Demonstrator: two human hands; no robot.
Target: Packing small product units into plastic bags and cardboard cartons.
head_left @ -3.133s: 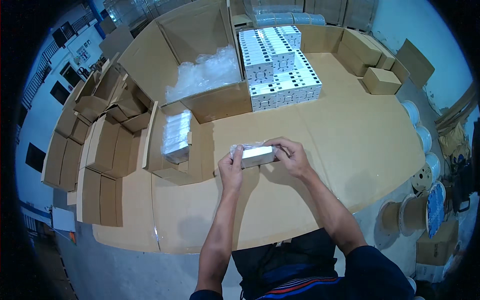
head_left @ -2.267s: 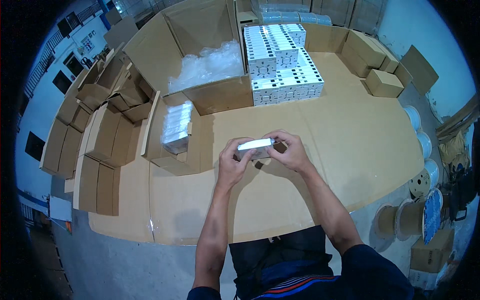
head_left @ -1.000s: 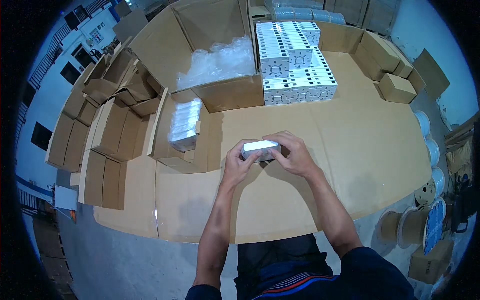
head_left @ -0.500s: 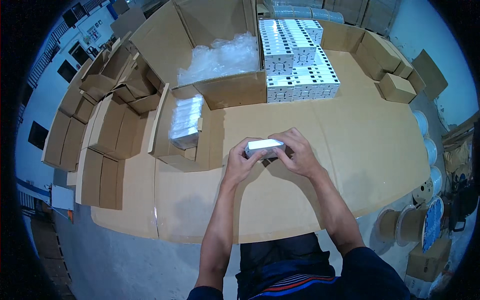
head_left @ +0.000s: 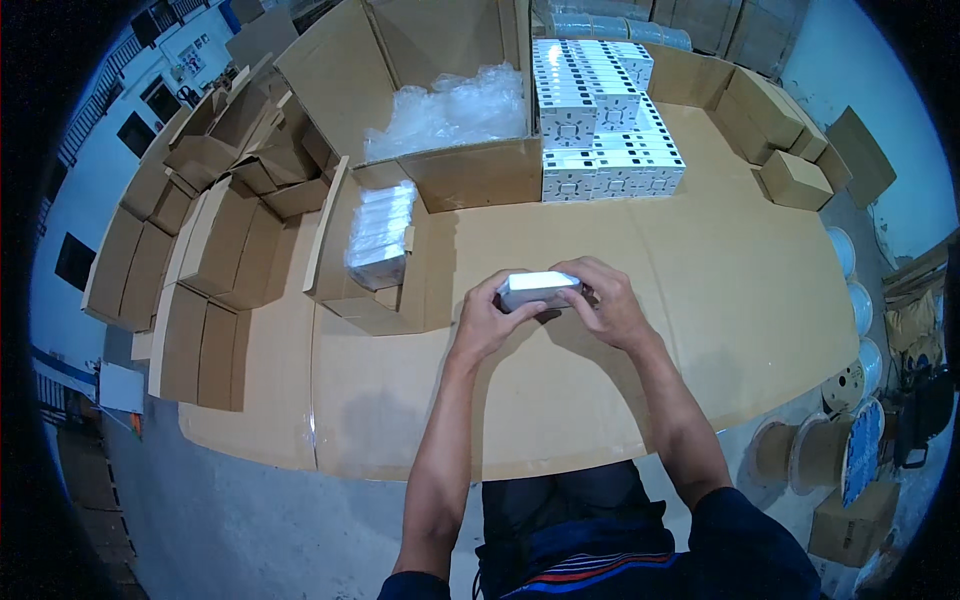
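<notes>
Head view, the hold: the left hand (head_left: 487, 322) and the right hand (head_left: 604, 304) are both closed on one small white box (head_left: 540, 289), one at each short end, thumbs toward the body and fingers curled over the far side.
Head view, where the box is: between the two palms, lifted just above the cardboard-covered table (head_left: 740, 290), in front of the chest.
Head view, doing it well: as I judge it, the box wants even pressure from both ends — a light squeeze, wrists level, so the clear wrap does not slip or crease.
Head view, risk: glare on the top face suggests a slick film; a one-sided hold could let it twist.
Head view, look of the box: flat, oblong, white, glossy on top, edges crisp; any print is too small to tell.
Head view, left of the hold: an open carton (head_left: 372, 262) with wrapped white packs (head_left: 381, 232) stood in a row.
Head view, beyond the hold: a large carton of clear plastic film (head_left: 448, 105), and right of it a stack of white boxes (head_left: 598, 120) — well apart from the hands.
</notes>
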